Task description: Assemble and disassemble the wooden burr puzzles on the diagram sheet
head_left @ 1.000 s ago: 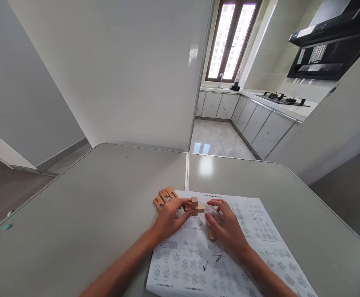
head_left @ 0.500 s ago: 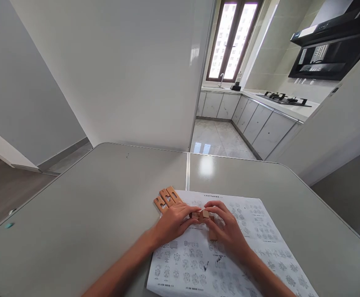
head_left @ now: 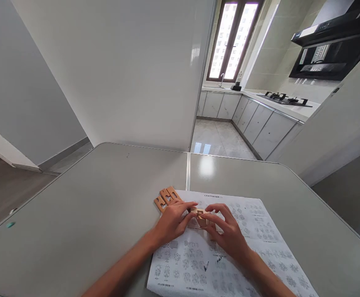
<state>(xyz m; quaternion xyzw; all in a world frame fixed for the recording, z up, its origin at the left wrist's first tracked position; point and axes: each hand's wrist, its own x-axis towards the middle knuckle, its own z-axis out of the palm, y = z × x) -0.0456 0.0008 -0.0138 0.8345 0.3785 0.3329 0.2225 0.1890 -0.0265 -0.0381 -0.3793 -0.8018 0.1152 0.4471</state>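
Over a printed sheet (head_left: 182, 264), my left hand (head_left: 174, 218) and my right hand (head_left: 226, 227) meet around small notched wooden puzzle pieces (head_left: 201, 221). The left thumb and fingers pinch the left end. On the right side, my right thumb and fingers grip the pieces, with a fingertip near a notch on top. How many pieces are joined cannot be made out, as the fingers cover parts of them. Beyond my left hand lie several flat wooden pieces with cut-out slots (head_left: 160, 203), side by side at the sheet's upper left corner.
The sheet carries rows of small diagrams and lies on a grey table (head_left: 105, 206) with a seam down its middle. A small green object (head_left: 10, 225) is near the table's left edge. Past the far edge stand a white wall panel (head_left: 130, 82) and a kitchen counter (head_left: 260, 119).
The wooden pieces have been turned between my fingers, so a notch now faces up. My right fingers have shifted their hold; my left hand has barely moved.
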